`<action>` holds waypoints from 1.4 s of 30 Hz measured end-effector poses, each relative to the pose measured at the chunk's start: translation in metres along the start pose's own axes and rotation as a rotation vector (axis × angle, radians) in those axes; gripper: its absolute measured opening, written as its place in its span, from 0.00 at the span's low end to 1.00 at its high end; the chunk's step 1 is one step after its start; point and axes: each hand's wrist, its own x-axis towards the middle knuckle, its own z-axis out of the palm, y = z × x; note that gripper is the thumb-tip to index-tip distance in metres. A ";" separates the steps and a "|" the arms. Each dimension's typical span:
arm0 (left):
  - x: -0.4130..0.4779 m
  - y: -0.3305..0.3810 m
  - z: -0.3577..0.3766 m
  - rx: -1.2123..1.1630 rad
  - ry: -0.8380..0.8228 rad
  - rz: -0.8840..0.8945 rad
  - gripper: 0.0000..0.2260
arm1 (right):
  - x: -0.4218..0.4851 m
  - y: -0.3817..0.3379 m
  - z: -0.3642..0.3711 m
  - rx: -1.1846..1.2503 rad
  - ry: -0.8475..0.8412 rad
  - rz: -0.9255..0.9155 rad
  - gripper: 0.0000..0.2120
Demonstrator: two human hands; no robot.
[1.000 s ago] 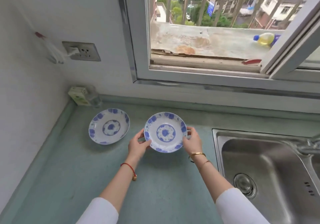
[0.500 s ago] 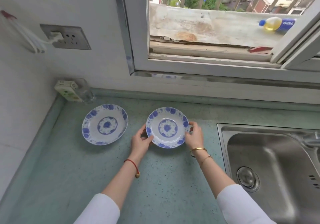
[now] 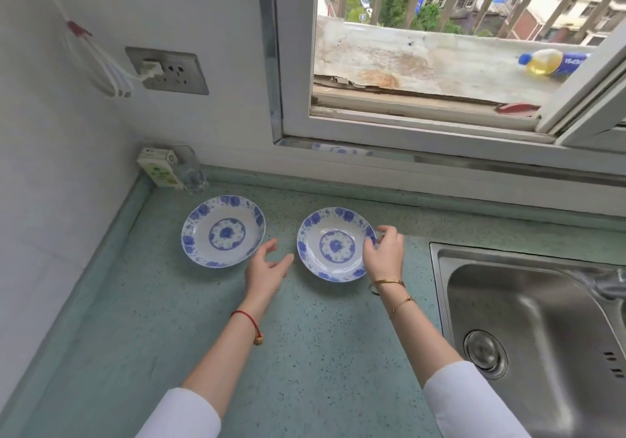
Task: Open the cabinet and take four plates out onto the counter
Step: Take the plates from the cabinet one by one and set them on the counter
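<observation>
Right plate (image 3: 336, 245): blue-and-white, lying flat on the green speckled desk (image 3: 305, 353), its right rim under the right hand's fingers.
Left plate (image 3: 223, 231): same pattern, flat on the desk, just beside the right plate with a narrow strip of bare desk between their rims.
Right hand (image 3: 384, 253): curled loosely over the right plate's right edge, fingers touching the rim; whether it actually grips the rim cannot be told.
Left hand (image 3: 267, 266): open, fingers spread and slightly bent, holding nothing; it sits in the gap between the two plates, just off the right plate's left rim.
Plates' far edges: near the raised green lip where the desk meets the wall under the window (image 3: 440, 64).
Sink (image 3: 528, 329): steel basin to the right; its raised rim runs near the right plate, with the right wrist over the strip of desk between them.
Back-left corner: a small carton (image 3: 158, 170) and a clear glass (image 3: 191, 175) stand together against the wall, near the left plate's far rim.
Left edge: the desk's raised lip runs along the side wall, with some bare desk between it and the left plate.
Open room: the wide stretch of desk nearer the person, crossed only by the two forearms.
</observation>
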 end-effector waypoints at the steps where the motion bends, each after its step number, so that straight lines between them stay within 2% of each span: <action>1: -0.009 0.003 -0.010 -0.031 0.018 0.022 0.22 | -0.005 -0.013 -0.005 0.073 -0.012 -0.029 0.15; 3: -0.029 0.012 -0.032 -0.105 0.055 0.077 0.19 | -0.021 -0.042 -0.014 0.241 -0.094 -0.078 0.13; 6: -0.066 0.031 -0.067 -0.202 0.132 0.151 0.13 | -0.055 -0.081 -0.023 0.461 -0.332 -0.118 0.09; 9: -0.112 0.044 -0.102 -0.266 0.256 0.218 0.11 | -0.096 -0.105 -0.023 0.556 -0.536 -0.183 0.07; 15: -0.235 0.028 -0.140 -0.406 0.576 0.257 0.11 | -0.198 -0.109 -0.011 0.527 -0.898 -0.303 0.08; 21: -0.394 -0.033 -0.147 -0.474 0.930 0.242 0.14 | -0.336 -0.084 -0.016 0.408 -1.232 -0.419 0.09; 27: -0.538 -0.100 -0.150 -0.527 1.209 0.202 0.15 | -0.475 -0.046 -0.032 0.329 -1.515 -0.516 0.10; 30: -0.598 -0.139 -0.146 -0.561 1.308 0.145 0.15 | -0.534 -0.020 -0.033 0.260 -1.616 -0.561 0.11; 36: -0.701 -0.223 -0.140 -0.618 1.434 -0.027 0.14 | -0.633 0.047 -0.014 0.121 -1.740 -0.510 0.09; 42: -0.757 -0.309 -0.160 -0.605 1.384 -0.155 0.14 | -0.702 0.109 0.029 0.039 -1.642 -0.434 0.05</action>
